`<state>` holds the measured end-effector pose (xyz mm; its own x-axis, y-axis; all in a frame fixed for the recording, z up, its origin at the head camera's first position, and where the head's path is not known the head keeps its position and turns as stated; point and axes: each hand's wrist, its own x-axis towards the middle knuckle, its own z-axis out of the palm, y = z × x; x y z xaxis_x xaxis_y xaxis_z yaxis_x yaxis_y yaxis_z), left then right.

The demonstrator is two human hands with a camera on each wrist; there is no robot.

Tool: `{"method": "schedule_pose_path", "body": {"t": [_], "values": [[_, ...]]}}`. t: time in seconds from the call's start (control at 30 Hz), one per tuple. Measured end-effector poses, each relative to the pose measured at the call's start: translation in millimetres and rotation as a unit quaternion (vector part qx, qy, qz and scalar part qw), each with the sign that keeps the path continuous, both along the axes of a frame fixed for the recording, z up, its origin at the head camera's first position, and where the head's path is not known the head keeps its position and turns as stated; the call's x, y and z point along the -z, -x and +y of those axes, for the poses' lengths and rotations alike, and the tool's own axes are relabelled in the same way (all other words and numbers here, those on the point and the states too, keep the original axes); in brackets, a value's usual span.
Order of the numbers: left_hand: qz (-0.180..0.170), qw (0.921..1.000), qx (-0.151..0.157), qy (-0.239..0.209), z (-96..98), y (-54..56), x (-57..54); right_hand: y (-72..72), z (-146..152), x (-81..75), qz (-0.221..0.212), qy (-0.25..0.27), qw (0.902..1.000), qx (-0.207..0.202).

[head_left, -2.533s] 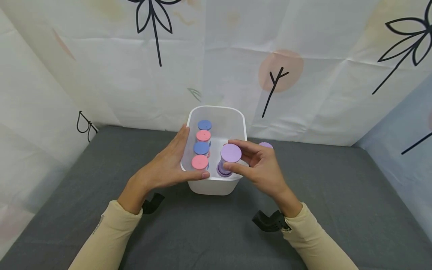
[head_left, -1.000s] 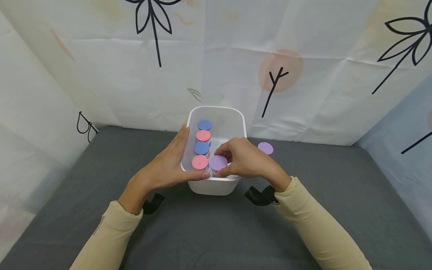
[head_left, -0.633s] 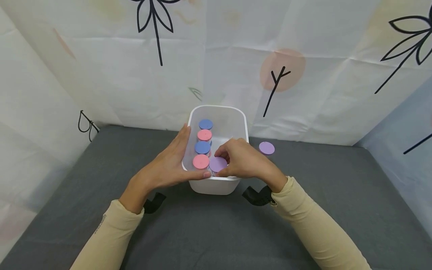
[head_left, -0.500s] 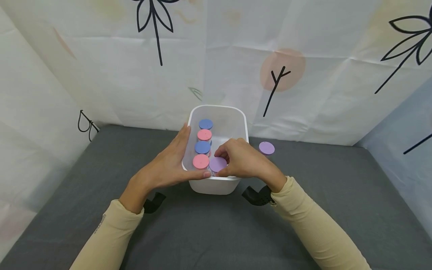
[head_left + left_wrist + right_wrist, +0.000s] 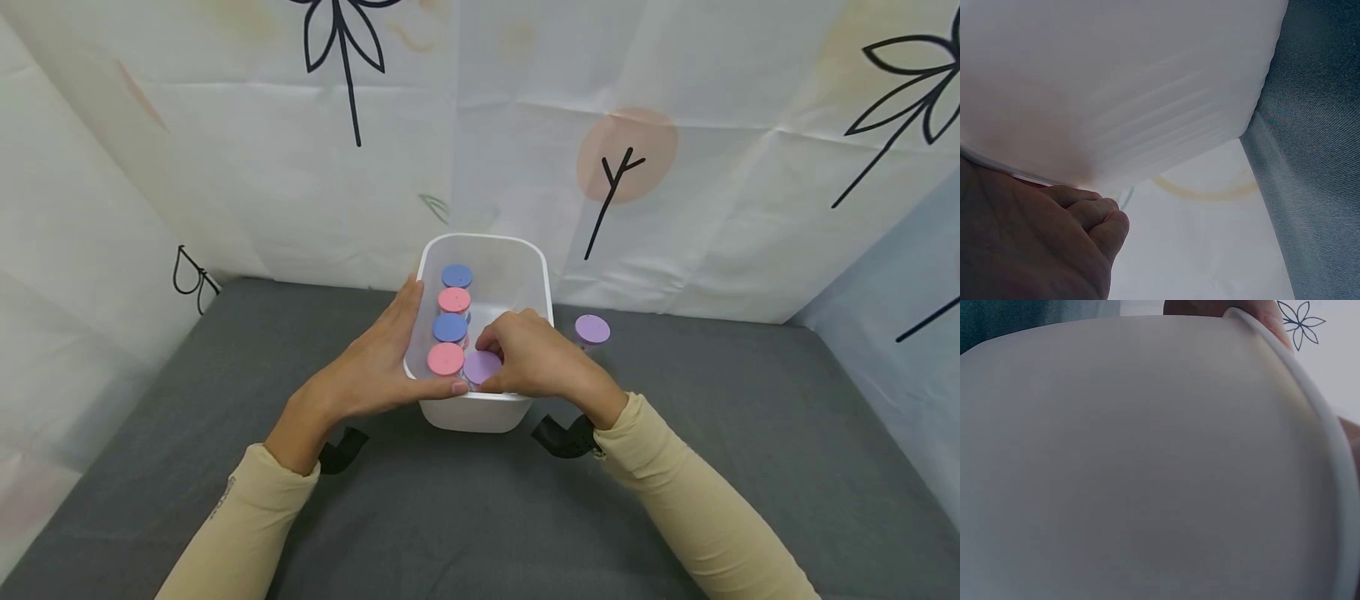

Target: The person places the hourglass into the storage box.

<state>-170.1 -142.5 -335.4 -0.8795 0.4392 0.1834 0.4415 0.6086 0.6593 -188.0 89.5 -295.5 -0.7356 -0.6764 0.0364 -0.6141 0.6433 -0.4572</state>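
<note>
A white plastic bin point(image 5: 480, 414) stands on the table, with a column of small clear jars inside along its left wall. Their lids alternate blue and pink, and the nearest is a pink-lidded jar point(image 5: 446, 359). My left hand point(image 5: 371, 360) holds the bin's near left corner, thumb along the front rim and fingers over the left rim. With thumb and fingers my right hand point(image 5: 542, 357) pinches a purple-lidded jar point(image 5: 481, 367) inside the bin, right beside that pink lid; its body is mostly hidden. In the right wrist view the bin's outer wall point(image 5: 1147, 456) hides the fingers.
Just outside the bin's right side stands another purple-lidded jar point(image 5: 592, 330). A dark grey cloth point(image 5: 465, 517) covers the table. Behind it hangs a white patterned curtain point(image 5: 517, 167), close to the bin's far end.
My right hand has lowered the purple-lidded jar into the bin and shifted it left against the pink-lidded one. The left hand keeps its place on the rim.
</note>
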Motion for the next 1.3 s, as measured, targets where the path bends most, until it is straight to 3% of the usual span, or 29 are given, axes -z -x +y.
{"method": "schedule_pose_path", "body": {"t": [0.6,0.8,1.0,1.17,1.3], "values": [[0.001,0.9999,-0.001,-0.010,2.3,1.4,1.0,-3.5,4.7,-0.7,0.005,0.012,0.9996,0.026],[0.007,0.9996,0.012,-0.024,3.2,2.4,1.6,-9.7,12.2,-2.3,-0.029,0.055,0.9966,0.054],[0.008,0.9995,0.015,-0.026,3.3,2.9,1.6,-14.1,21.7,0.1,-0.061,0.159,0.9825,0.076],[0.000,0.9999,0.006,-0.015,2.8,2.3,1.8,-18.5,32.9,4.8,-0.064,0.254,0.9607,0.090],[-0.003,0.9999,0.000,-0.013,1.9,1.9,2.7,-22.8,42.8,6.7,-0.054,0.301,0.9471,0.096]]}}
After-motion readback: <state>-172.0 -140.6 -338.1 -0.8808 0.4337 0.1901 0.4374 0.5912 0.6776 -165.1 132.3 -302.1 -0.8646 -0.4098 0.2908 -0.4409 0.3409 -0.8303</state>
